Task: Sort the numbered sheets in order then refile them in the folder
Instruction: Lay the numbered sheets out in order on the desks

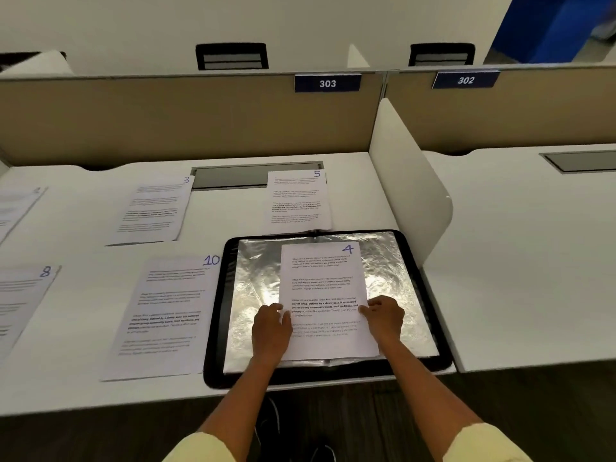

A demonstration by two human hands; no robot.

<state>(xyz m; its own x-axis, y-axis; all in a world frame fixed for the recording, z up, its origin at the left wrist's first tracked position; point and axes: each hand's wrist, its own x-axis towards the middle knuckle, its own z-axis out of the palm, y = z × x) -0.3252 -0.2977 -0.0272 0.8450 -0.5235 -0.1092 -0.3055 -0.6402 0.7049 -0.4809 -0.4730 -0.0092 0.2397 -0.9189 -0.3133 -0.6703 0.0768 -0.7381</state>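
Sheet 4 (pixel 325 295) lies on the folder (pixel 230 295); sheet 10 (pixel 166 315) left, apparently overlapping it.

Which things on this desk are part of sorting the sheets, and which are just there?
Part of the job:
sheet 4, held by left hand and right hand
folder
sheet 5
sheet 3
sheet 10
sheet 8

Just there:
desk label 303
desk label 302
cable hatch

A white desk (pixel 83 388) sits in a cubicle with a tan partition (pixel 186 118) on the far side and a white divider (pixel 405 181) on the right. Blue plates read 303 (pixel 327 83) and 302 (pixel 465 80). Beyond stand what look like black chair backs (pixel 232 56). Dark floor (pixel 383 425) lies near.
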